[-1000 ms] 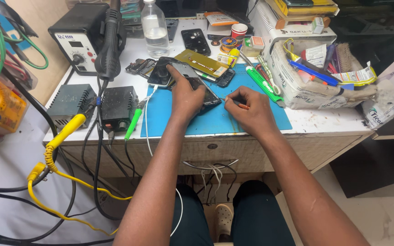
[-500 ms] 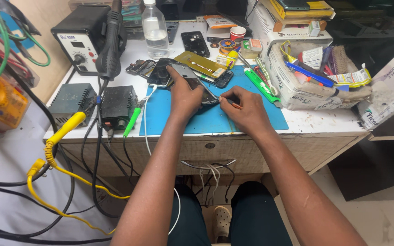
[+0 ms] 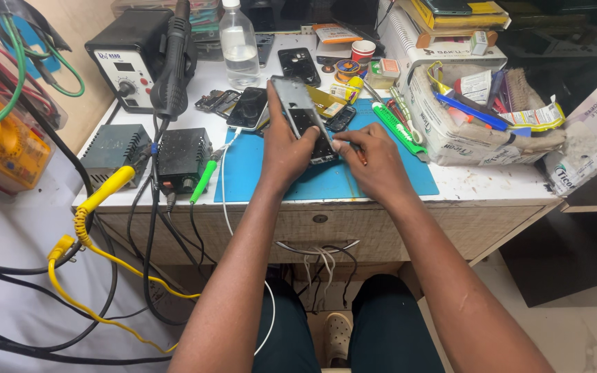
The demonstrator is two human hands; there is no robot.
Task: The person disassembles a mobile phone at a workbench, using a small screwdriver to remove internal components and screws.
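**Opened phone held tilted over the blue mat**

While the left hand [image 3: 286, 148] grips an opened phone [image 3: 305, 121] from its left edge, the device stands tilted up off the blue mat [image 3: 381, 176], its top end pointing away from the person and its dark inner face turned toward the camera. The left thumb runs up along the phone's near side and the other fingers wrap behind it, so the fingers are clamped on the phone's body. The right hand [image 3: 378, 162] sits just beside the phone's lower right corner; its fingers [image 3: 345, 145] are pinched together on a thin tool [image 3: 361, 156], whose tip touches the phone's lower end. Only a short reddish stretch of that tool shows beyond the fingers.

On the table [image 3: 492, 186] behind the hands lie another dark phone [image 3: 249, 108], face up just left of the held one, and a black phone back [image 3: 298, 65] farther off. A clear plastic bottle [image 3: 239, 45] stands near the rear, beside a black hot-air station [image 3: 129, 59] with its handpiece [image 3: 172, 69] hanging in front. A green-handled tool [image 3: 203, 181] lies at the mat's left edge, and a white box of odds and ends [image 3: 450, 131] sits to the right.
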